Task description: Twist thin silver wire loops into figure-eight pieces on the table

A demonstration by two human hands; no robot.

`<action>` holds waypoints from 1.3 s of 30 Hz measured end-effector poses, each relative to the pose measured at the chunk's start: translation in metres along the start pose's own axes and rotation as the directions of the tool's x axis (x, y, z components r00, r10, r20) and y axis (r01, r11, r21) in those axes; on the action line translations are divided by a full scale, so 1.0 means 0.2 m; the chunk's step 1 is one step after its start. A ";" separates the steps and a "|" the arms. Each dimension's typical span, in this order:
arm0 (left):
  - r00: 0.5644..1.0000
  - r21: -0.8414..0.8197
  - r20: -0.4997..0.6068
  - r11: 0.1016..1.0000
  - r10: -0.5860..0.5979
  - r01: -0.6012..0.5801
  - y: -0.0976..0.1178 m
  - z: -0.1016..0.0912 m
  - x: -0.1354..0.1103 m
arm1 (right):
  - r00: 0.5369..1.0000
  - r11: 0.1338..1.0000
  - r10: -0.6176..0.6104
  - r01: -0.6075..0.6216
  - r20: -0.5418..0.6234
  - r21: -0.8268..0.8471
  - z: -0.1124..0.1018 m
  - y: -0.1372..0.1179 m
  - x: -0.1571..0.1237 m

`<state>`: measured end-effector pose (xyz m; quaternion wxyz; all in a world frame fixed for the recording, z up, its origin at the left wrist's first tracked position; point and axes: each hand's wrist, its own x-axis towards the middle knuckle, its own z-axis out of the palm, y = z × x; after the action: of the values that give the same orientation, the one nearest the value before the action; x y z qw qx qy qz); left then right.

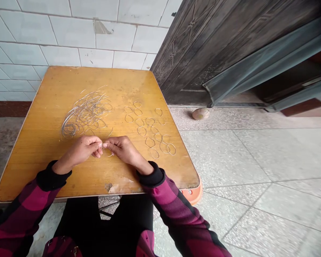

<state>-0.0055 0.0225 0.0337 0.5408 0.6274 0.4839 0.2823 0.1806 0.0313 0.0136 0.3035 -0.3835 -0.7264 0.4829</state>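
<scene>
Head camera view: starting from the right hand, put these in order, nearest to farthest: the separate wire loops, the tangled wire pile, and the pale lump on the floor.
1. Separate wire loops: on the table, just right of the right hand.
2. Tangled wire pile: on the table, farther left.
3. Pale lump: on the floor, beyond the table's right edge.

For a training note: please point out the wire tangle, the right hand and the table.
Wire tangle [85,114], head view, pile's middle.
Right hand [121,148], head view, back of hand.
Table [37,153], head view, bare wooden top.
</scene>
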 end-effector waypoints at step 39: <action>0.984 -0.462 -0.018 0.874 -0.176 0.147 -0.01 0.03 0.01 | 0.982 0.978 -0.179 0.172 -0.053 -0.121 -0.07 0.00 0.00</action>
<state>0.0001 0.0213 0.0304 0.6807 0.4305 0.4701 0.3611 0.1932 0.0380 0.0183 0.3453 -0.3500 -0.7741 0.3989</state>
